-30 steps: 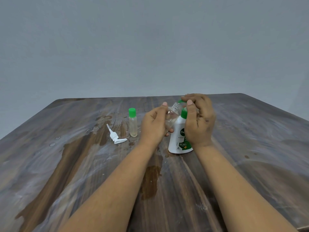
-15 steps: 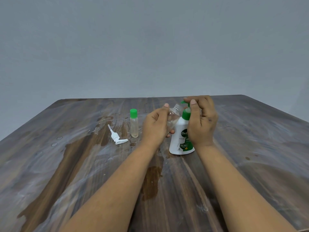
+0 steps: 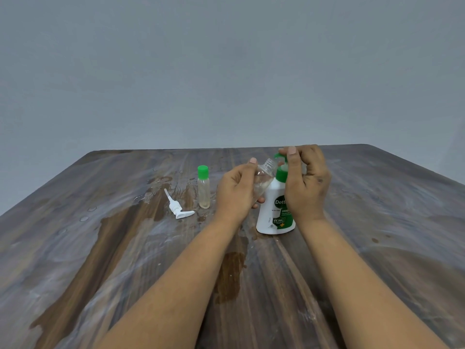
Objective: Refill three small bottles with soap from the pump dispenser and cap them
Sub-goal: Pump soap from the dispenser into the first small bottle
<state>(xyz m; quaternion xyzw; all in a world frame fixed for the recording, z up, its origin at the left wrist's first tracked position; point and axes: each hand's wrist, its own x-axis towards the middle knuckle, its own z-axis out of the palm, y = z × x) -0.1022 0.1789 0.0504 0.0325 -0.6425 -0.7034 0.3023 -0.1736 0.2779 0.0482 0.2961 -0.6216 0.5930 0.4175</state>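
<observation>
- Head view: wood worktop (image 3: 377,248), wet patches near centre.
- Soap dispenser (image 3: 273,212) upright mid-worktop, white w/ green pump.
- R hand (image 3: 305,182) on pump top, grip curled round it.
- L hand (image 3: 235,190) grip holds clear open bottle (image 3: 264,177), tilted, neck by nozzle.
- Capped bottle (image 3: 203,187) upright, left of L hand.
- Loose white pump (image 3: 177,209) lying beside it.
</observation>
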